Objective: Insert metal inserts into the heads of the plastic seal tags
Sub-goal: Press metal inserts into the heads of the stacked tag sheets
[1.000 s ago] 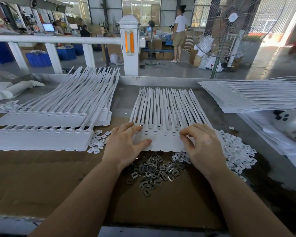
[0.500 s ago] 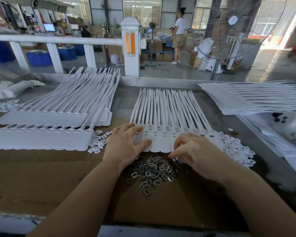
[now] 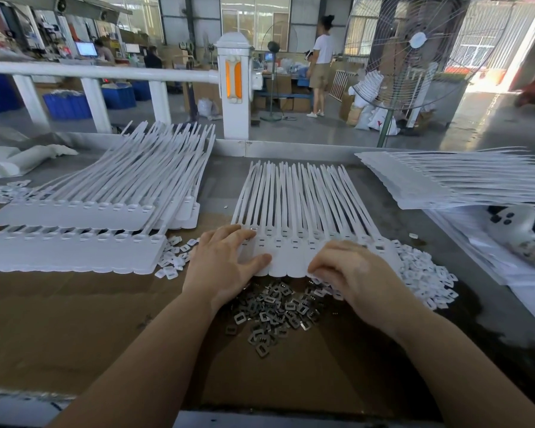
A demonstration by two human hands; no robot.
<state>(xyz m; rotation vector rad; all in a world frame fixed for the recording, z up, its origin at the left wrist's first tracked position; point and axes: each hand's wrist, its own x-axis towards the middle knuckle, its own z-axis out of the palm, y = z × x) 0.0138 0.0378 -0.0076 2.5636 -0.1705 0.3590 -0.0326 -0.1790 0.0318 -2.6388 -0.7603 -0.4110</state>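
A strip of white plastic seal tags (image 3: 294,211) lies in front of me, heads near me and tails pointing away. My left hand (image 3: 226,267) presses flat on the strip's left end, fingers spread and thumb on the near edge. My right hand (image 3: 355,279) is knuckles up with its fingers curled down. Its fingertips are at the strip's near edge, just above a loose pile of small grey metal inserts (image 3: 272,310). Anything held in those fingertips is hidden.
Two stacks of tag strips (image 3: 74,248) lie at the left and another stack (image 3: 430,183) at the right. Small white plastic pieces (image 3: 423,273) are heaped right of my hand, with a few (image 3: 173,257) left. Brown cardboard (image 3: 74,319) covers the table. A fan (image 3: 414,57) stands beyond.
My right hand has come off the tag heads, moved left and toward me, and curled its fingers at the strip's near edge by the inserts. The left hand has stayed put.
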